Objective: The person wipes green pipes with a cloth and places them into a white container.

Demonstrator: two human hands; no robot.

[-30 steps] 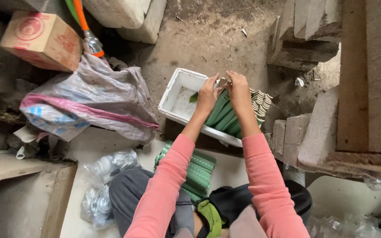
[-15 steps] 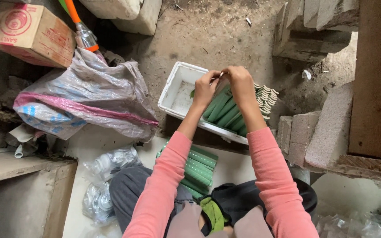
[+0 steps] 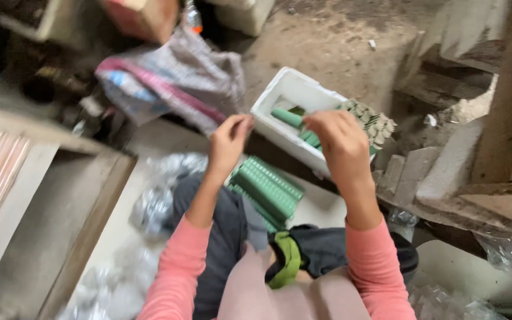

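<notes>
Dirt floor, white foam box (image 3: 280, 98) of green rolls (image 3: 287, 117) beyond right hand (image 3: 339, 139), grip unclear

Soft, even daylight lit the frame; motion blur smeared everything, heaviest at lower left; upper-left corner stayed dim.

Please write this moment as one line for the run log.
left hand: raised, contents unclear | right hand: over white foam box | green rolls: in box | view: blurred
</notes>
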